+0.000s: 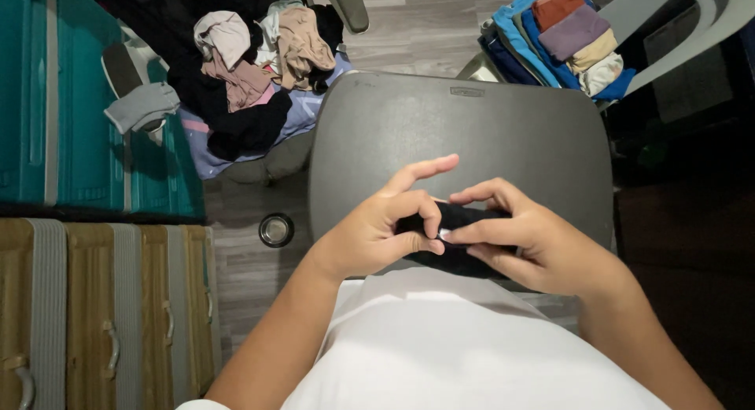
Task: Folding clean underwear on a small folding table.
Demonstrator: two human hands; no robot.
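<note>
Head view: both hands meet over the near edge of a dark grey plastic bench (472, 135), working a small black garment (464, 257), probably a sock or underwear, though its kind is hard to tell in the dim light. The left hand (377, 233) pinches one end between thumb and curled fingers, its index finger lifted clear and pointing outward. The right hand (535, 245) closes its grip on the other end, thumb and forefinger pressing a small pale tag or label at the middle of the cloth. The garment lies partly on the bench and partly bunched between the palms, held taut enough to line up its edges, which looks like the reason for the two-ended pinch.

Beyond the bench on the left, a heap of unsorted clothes (252, 72) in black, beige and pink sits piled loosely, close enough to reach. At the upper right, a stack of folded clothes (566, 40) in blue, purple, rust and cream rests on a pale chair (692, 25), kept apart from the heap. A teal suitcase (79, 103) and a tan suitcase (102, 316) stand at the left, with a small round metal tin (276, 230) on the wooden floor (425, 25).
</note>
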